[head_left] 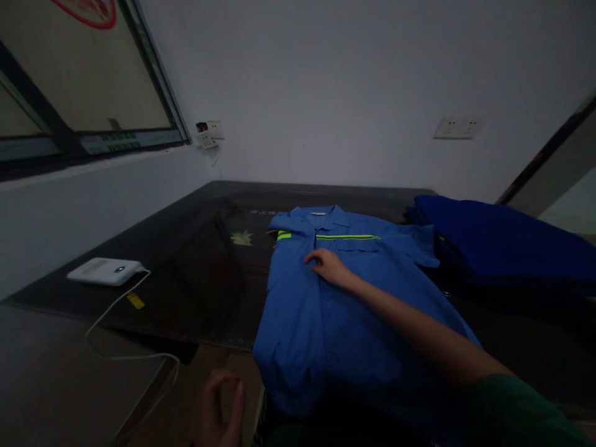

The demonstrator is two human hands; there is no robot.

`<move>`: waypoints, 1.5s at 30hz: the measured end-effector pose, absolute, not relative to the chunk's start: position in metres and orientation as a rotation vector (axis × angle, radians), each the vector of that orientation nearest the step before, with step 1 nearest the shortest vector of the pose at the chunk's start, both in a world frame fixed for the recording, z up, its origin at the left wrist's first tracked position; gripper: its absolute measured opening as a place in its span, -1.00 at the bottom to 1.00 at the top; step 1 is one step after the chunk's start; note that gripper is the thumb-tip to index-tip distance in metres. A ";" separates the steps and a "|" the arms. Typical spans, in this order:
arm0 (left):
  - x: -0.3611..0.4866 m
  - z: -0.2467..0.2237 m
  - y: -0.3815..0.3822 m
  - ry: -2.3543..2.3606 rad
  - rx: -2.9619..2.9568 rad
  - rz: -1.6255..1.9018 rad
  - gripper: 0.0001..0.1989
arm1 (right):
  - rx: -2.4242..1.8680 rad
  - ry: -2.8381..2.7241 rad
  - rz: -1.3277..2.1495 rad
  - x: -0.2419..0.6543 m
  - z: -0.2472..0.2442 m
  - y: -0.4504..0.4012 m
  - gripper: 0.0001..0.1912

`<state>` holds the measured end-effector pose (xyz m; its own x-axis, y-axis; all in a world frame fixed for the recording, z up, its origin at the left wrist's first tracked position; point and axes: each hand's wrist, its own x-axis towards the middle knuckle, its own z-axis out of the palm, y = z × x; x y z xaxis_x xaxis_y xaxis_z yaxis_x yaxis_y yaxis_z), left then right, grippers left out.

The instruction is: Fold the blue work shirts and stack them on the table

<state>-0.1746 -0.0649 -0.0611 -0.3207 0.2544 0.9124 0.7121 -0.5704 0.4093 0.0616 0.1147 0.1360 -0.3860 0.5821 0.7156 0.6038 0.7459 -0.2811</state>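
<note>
A blue short-sleeved shirt with yellow-green stripes lies front up over the table, its collar toward the wall and its lower part at the near edge. My right hand rests at the upper front of the shirt, beside the front opening. Its index finger is bent and its thumb stands a little apart, with no cloth visibly gripped. Low in the view, in front of the table edge and left of the shirt, my left hand is raised, blurred, its thumb and index finger curled together in a ring with nothing seen between them.
Folded dark blue cloth is stacked right of the shirt on the dark table. At the left lie a white device with a cable hanging over the edge and a yellow tag. A wall and a window border the table.
</note>
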 end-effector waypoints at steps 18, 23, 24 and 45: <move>-0.141 0.199 0.135 -1.364 -2.292 -0.993 -0.78 | -1.109 -1.827 0.328 0.055 0.255 0.205 -0.79; -0.139 0.199 0.142 -1.384 -2.314 -0.716 -0.67 | -0.937 -1.719 0.406 0.034 0.249 0.230 -0.70; -0.141 0.201 0.143 -1.379 -2.329 -0.695 -0.65 | -0.905 -1.706 0.422 0.030 0.251 0.232 -0.67; -0.170 0.271 0.247 -1.328 -2.159 -1.285 -0.56 | -0.907 -1.699 0.297 0.149 0.230 0.231 -0.78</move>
<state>-0.1698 0.2469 0.2714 0.1734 0.5605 0.8098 0.8277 -0.5286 0.1886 0.1489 0.2309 0.2299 -0.0726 0.6969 0.7135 0.4140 0.6719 -0.6142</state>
